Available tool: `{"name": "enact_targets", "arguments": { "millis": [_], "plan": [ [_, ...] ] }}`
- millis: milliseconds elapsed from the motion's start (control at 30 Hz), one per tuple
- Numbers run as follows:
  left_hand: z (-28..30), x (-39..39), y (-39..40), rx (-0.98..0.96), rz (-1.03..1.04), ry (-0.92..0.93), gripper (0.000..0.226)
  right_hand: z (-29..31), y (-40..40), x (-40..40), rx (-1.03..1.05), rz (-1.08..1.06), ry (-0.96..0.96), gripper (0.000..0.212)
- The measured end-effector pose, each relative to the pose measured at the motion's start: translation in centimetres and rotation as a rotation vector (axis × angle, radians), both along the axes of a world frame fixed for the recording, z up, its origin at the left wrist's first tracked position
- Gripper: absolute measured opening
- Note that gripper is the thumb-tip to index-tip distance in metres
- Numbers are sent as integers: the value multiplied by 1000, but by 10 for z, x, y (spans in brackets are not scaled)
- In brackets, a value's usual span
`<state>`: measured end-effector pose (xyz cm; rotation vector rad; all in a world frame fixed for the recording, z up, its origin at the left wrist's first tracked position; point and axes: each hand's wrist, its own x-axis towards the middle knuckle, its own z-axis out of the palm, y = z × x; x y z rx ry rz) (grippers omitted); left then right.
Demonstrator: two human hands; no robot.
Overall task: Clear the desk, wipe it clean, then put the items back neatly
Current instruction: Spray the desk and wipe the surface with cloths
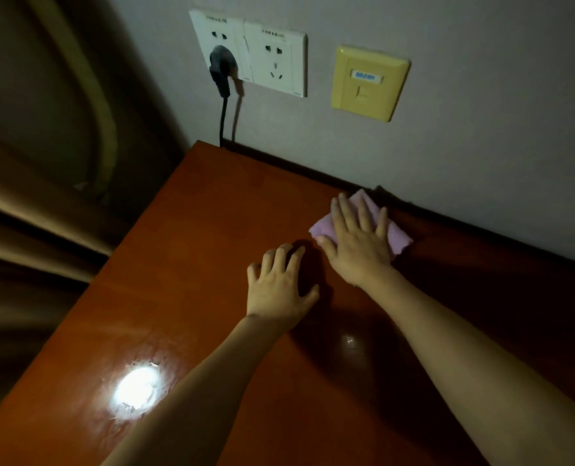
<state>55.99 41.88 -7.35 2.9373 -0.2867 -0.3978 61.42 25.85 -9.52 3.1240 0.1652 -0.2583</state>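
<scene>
There is one glossy reddish-brown wooden desk [185, 297] and one folded pink cloth [395, 235]. On the wall there are two white plastic socket plates [276, 63], one yellow plastic data plate [368, 82] and one black plug with cable [220, 70]. Two bare hands [358, 245] are visible.

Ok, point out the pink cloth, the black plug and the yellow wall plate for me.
pink cloth [399, 234], head view, bare right edge beside the right hand.
black plug [219, 63], head view, its body in the left socket.
yellow wall plate [368, 83], head view, middle of its face.
</scene>
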Motion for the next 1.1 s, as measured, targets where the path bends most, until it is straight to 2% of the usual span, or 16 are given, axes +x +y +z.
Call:
{"name": "enact_targets", "arguments": {
  "millis": [133, 333, 500, 600, 733, 900, 967, 1100],
  "plan": [
    [3, 0, -5, 32, 14, 25, 75, -3, -20, -45, 36, 136, -13, 76],
    [6, 6, -23, 20, -11, 30, 75, 2, -89, -70, 20, -210, 24, 99],
    [0, 1, -35, -18, 27, 26, 77, 11, -74, -23, -28, -252, 47, 83],
    [-1, -1, -36, -8, 8, 7, 76, 9, -50, -15, -2, -218, 27, 82],
    [0, -3, -36, 15, -13, 8, 75, 4, -29, -34, 17, -73, 9, 82],
    [4, -5, -38, 45, -33, 30, 76, -5, -54, -88, 32, 82, 8, 83],
    [5, -6, -38, 39, -27, 47, 77, -7, -78, -104, 14, 8, 30, 85],
    [4, -7, -39, 12, -23, 47, 77, -1, -109, -89, 26, -291, 0, 97]
  ]
}}
